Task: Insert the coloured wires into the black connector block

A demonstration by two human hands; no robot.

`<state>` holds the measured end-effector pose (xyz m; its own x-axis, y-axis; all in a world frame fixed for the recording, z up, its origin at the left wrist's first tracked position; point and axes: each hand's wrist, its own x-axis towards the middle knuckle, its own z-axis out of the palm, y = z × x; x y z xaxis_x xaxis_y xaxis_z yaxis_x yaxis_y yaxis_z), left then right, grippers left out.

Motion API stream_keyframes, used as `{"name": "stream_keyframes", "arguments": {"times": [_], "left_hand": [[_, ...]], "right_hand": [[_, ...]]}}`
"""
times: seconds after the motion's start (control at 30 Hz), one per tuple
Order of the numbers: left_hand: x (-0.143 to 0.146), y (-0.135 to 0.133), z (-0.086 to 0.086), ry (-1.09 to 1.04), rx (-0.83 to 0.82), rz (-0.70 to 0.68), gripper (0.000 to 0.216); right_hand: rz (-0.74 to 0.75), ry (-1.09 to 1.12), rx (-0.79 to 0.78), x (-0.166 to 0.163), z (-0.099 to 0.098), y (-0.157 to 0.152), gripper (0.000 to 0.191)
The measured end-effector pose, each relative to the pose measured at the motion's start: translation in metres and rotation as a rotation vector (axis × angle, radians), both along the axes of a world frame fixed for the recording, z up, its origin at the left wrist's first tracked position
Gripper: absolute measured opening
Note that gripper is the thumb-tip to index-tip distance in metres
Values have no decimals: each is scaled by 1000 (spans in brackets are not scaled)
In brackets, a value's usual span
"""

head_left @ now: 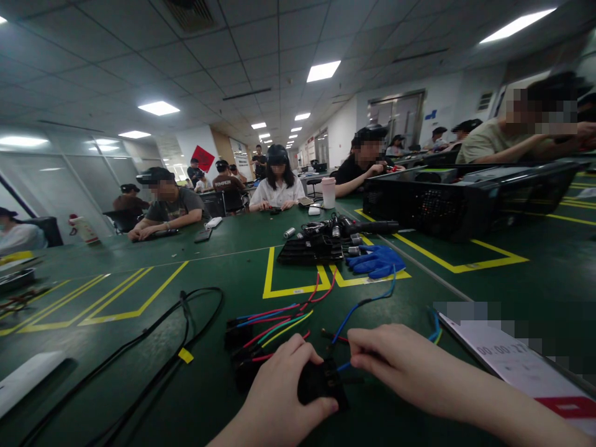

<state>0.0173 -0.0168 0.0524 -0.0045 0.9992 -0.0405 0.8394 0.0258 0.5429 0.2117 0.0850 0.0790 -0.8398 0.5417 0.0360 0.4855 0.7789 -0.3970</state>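
Left hand [284, 388] is right at the near edge of the green worktop [223, 261], clamped on a small black connector block [321, 385], thumb underneath and fingers curled over the top. Right hand [403, 366] comes in from the right with its fingertips bunched against the block's far side, where a blue wire [361, 305] goes in. Honestly can't tell if it's actually pinching anything.

Just beyond the block is a fan of coloured wires [274, 323] (red, blue, green, yellow) running into more black connectors. Left of that is a looped black cable [186, 323] with a yellow tag [185, 356]. Toward the right edge, near the right hand, lies a printed sheet [521, 366].

Further out, mid-worktop inside yellow tape lines [269, 273], there's a black tray of parts [316, 249] with blue gloves [377, 261] touching its right side. A big black case [465, 198] sits behind on the right, with a white cup [328, 192] near the far edge. Other people are seated along the far side.
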Motion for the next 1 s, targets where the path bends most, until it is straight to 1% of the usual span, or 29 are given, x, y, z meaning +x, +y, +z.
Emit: {"name": "stream_keyframes", "arguments": {"times": [0.27,0.4,0.53,0.67,0.8,0.9,1.0], "left_hand": [[1,0,2,2,4,-5,37],[1,-1,3,-5,0,-10,37],[0,-1,2,-3,3,-16,37],[0,-1,2,3,-2,-12,37],[1,0,3,-1,0,-11,36],[1,0,4,7,-7,-13,37],[2,0,3,8,-6,-8,37]], "right_hand": [[4,0,-44,0,1,3,16],[-24,-51,0,-1,1,2,15],[-14,-23,-5,-1,0,0,16],[-22,-39,23,0,-1,0,15],[7,2,-12,0,1,0,15],[-19,-39,0,-1,2,0,15],[-14,-28,-4,-1,3,-1,15]]}}
